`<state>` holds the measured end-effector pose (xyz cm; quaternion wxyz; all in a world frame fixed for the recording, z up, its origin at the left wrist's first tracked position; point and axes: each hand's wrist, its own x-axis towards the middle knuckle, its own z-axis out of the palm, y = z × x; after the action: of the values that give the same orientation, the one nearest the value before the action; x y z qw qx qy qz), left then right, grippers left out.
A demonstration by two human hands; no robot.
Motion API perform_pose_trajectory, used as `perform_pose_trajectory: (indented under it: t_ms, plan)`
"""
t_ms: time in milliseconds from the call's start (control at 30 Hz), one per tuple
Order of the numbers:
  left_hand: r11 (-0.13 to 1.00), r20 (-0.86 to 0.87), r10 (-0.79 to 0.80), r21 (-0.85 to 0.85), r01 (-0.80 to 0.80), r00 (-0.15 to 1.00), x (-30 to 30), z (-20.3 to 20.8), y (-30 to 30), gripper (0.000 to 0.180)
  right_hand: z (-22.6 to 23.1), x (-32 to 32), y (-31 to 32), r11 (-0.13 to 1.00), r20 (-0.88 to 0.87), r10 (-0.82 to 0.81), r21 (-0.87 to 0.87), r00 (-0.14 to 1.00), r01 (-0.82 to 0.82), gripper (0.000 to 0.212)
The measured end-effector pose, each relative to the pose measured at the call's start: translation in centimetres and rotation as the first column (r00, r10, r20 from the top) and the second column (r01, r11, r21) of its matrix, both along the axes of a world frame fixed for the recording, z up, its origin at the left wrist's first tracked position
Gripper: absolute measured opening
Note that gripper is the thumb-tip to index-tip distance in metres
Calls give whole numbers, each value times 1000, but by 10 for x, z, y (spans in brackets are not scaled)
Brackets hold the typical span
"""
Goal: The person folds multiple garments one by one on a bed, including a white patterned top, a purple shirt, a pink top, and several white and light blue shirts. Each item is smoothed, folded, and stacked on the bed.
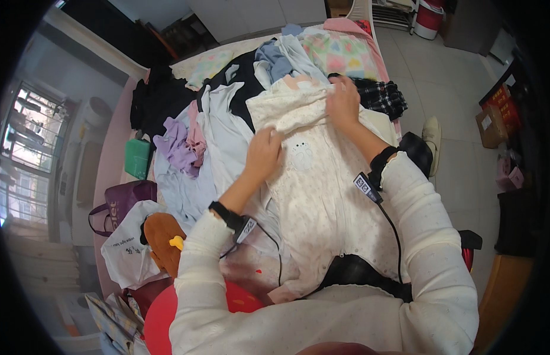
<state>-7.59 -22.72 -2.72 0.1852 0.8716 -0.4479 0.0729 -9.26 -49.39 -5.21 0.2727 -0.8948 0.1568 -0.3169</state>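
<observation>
A cream child's sleepsuit [313, 195] with a small print, a pale animal patch and a front fastening is spread out before me, its near end by my lap. My left hand [264, 155] is closed, fingers curled on the suit's left edge beside the patch. My right hand [344, 105] grips the fabric higher up, at the upper right, thumb and fingers together. Between the two hands the upper part lies in folds. A strap with a small tag and cable is on each wrist. Part of the suit is hidden under my right forearm.
Heaped clothes cover the bed: a pale blue garment [219, 118], a purple one [176, 142], black clothing [157, 100] and a plaid piece [382, 99]. A purple bag [133, 201], white bag [128, 251] and red round object [159, 319] are at left. A shoe [431, 139] is at right.
</observation>
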Motion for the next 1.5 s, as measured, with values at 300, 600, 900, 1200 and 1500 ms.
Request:
perform_pose_trajectory:
  t_ms: [300,600,900,1200,1500]
  plan:
    - [997,362,-43,-40,62,931,7,-1,-27,54,54,-86,-17,792,-340,484,-221,806,-569,66]
    - [694,-308,-720,-341,634,622,-204,17,0,39,41,-370,-17,889,-404,301,446,864,-102,48]
    - [682,27,-728,138,719,685,-319,1,-77,38,41,-457,-19,76,-353,610,917,710,391,57]
    - [742,-559,-658,-594,310,505,-313,-5,-79,22,102,-443,-36,43,-3,305,999,952,-11,29]
    - [480,-419,-876,-700,528,239,-291,10,-74,41,64,-421,-3,959,-71,282,-3,957,-283,52]
